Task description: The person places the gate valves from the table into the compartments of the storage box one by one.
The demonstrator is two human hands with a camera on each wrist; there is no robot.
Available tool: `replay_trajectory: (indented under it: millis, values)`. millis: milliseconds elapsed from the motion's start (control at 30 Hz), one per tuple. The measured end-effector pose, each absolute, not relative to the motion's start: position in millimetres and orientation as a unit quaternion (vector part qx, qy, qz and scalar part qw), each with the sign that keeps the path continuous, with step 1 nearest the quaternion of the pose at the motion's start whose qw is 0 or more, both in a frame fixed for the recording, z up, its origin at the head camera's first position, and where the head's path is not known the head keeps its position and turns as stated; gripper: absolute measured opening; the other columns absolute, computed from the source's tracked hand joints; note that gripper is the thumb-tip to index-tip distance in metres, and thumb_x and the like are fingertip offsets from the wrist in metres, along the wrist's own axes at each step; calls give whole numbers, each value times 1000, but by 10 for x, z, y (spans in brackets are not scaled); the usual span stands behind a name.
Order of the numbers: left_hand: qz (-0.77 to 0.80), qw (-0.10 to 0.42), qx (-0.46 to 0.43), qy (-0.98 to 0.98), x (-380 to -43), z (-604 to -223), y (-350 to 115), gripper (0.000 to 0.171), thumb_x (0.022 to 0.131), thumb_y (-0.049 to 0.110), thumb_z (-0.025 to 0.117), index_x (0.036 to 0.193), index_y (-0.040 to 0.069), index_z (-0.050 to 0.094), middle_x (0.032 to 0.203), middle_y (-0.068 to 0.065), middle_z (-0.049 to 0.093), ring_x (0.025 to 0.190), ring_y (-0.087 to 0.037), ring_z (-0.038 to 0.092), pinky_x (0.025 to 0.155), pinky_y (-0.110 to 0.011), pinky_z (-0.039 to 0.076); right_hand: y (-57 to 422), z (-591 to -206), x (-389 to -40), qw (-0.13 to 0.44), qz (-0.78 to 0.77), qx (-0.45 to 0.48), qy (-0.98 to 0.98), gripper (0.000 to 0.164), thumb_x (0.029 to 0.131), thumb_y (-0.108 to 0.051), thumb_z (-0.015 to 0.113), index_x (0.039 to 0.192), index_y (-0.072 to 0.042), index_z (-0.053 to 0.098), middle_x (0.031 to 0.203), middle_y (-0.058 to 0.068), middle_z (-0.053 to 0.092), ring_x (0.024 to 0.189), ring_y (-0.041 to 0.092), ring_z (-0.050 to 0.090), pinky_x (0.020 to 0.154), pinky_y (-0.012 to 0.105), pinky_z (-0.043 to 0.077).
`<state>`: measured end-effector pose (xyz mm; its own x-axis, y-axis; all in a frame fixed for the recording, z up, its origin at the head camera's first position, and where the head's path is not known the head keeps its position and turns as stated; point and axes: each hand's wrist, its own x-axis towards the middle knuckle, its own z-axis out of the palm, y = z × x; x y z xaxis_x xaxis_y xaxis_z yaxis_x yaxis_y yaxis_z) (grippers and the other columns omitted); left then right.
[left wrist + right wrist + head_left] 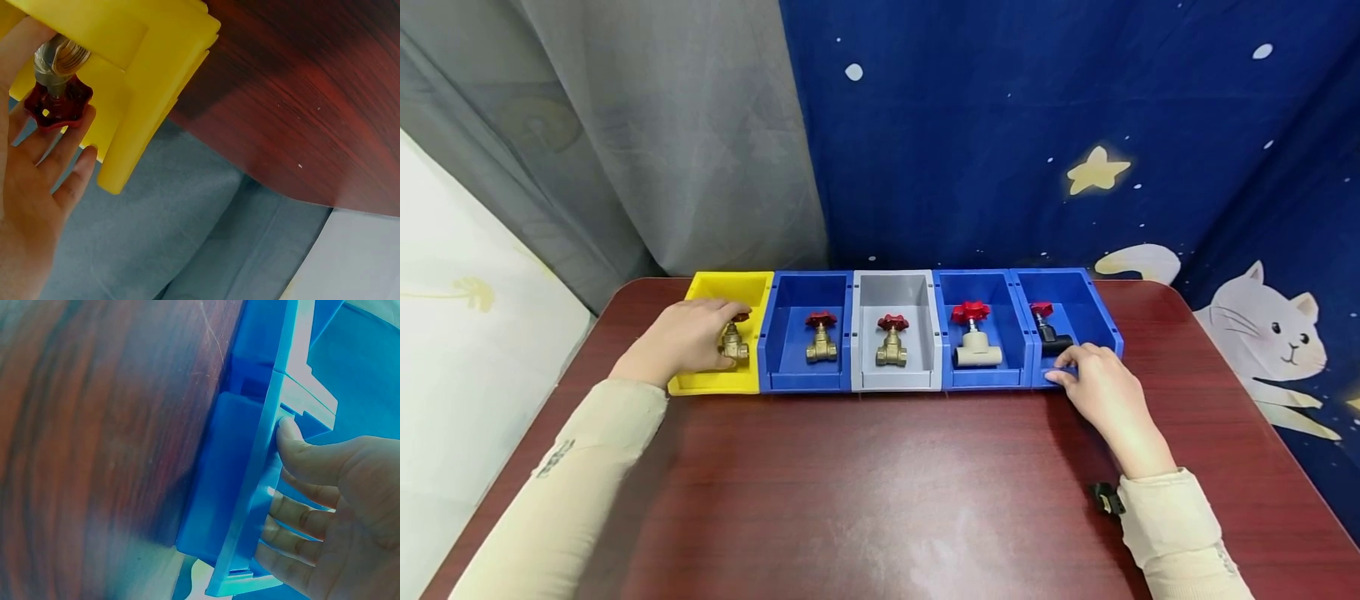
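In the yellow bin [715,382], my left hand [691,333] holds a brass gate valve [733,343]. Its red handwheel [59,105] lies against my fingers in the left wrist view, the thumb along the brass body. My right hand [1103,385] reaches over the front of the rightmost blue bin [1067,283]. Its thumb touches the bin's rim in the right wrist view, the fingers [300,515] loosely bent inside. Just beyond these fingers lies a black valve [1054,340] with a red handwheel.
Between my hands, a brass valve [822,343] lies in a blue bin [805,382], another brass valve [891,346] in the grey bin [895,380], and a beige valve [976,348] in another blue bin [985,379]. The row stands on a reddish-brown table [865,483] before curtains [962,167].
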<state>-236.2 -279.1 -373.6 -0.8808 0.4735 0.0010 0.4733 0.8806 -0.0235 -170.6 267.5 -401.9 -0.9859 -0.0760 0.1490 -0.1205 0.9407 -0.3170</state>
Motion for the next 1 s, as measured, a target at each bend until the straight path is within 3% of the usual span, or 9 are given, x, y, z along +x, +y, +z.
replay_trajectory:
  millis: [333, 733, 1000]
  values:
    - [-15, -50, -224, -973, -2454, -3825, -2745, 76, 71, 28, 88, 134, 1, 54, 127, -19, 62, 114, -37, 58, 99, -57, 44, 2678, -4021, -1704, 66, 162, 49, -983, 18, 89, -19, 75, 95, -4, 68, 94, 19, 62, 97, 40, 55, 77, 61, 50]
    - [-14, -110, -197, -974, -2536, -3824, -2698, 69, 69, 21, 89, 126, 1, 55, 111, -16, 66, 93, -31, 60, 92, -53, 49, 2690, -4035, -1697, 59, 162, 49, -984, 18, 89, -19, 75, 96, -4, 68, 93, 18, 62, 96, 40, 54, 77, 61, 50]
    - [-38, -121, -185, -975, -2542, -3838, -2703, 72, 68, 18, 86, 129, -2, 52, 112, -17, 64, 97, -33, 58, 93, -52, 48, 2686, -4030, -1692, 61, 163, 49, -984, 17, 89, -19, 74, 95, -4, 68, 94, 18, 62, 97, 40, 55, 78, 61, 50]
